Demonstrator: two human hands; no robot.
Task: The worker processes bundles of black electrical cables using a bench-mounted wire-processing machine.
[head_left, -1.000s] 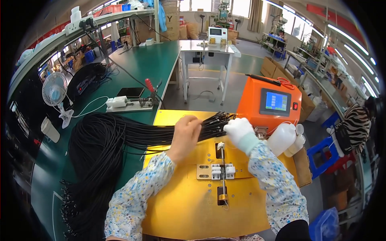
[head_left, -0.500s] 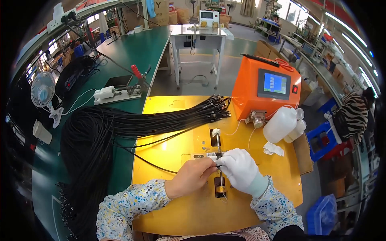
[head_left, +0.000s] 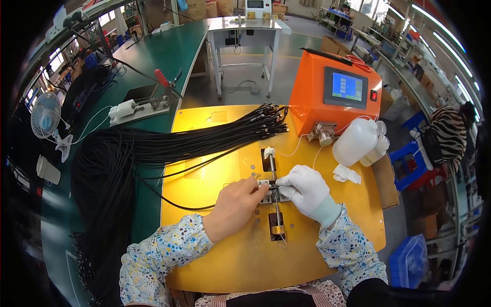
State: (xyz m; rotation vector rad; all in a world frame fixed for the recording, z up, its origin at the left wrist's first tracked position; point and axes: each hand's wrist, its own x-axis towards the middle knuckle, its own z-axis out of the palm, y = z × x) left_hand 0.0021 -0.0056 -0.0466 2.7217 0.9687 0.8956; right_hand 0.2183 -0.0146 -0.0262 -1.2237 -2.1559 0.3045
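Observation:
My bare left hand [head_left: 235, 203] is closed on a black cable [head_left: 186, 206] that runs in from the left. My right hand [head_left: 308, 193], in a white glove, pinches at the cable's end from the other side. Both sets of fingertips meet over a small metal fixture [head_left: 266, 198] set in the yellow work surface, and they hide most of the cable end. A thin metal rod [head_left: 272, 162] with a white tip points at the fixture from the far side. Another rod [head_left: 277, 209], with a brass-coloured base, stands on the near side.
A thick bundle of black cables [head_left: 204, 145] lies across the yellow board [head_left: 307, 261] and the green table. An orange machine with a screen [head_left: 335, 89] stands far right. By it are white bottles [head_left: 354, 142] and a crumpled tissue [head_left: 347, 174]. A red-handled clamp [head_left: 161, 78] is far left.
Both hands have moved forward from the near side of the fixture onto it, bringing the cable end along. The whole view has shifted slightly.

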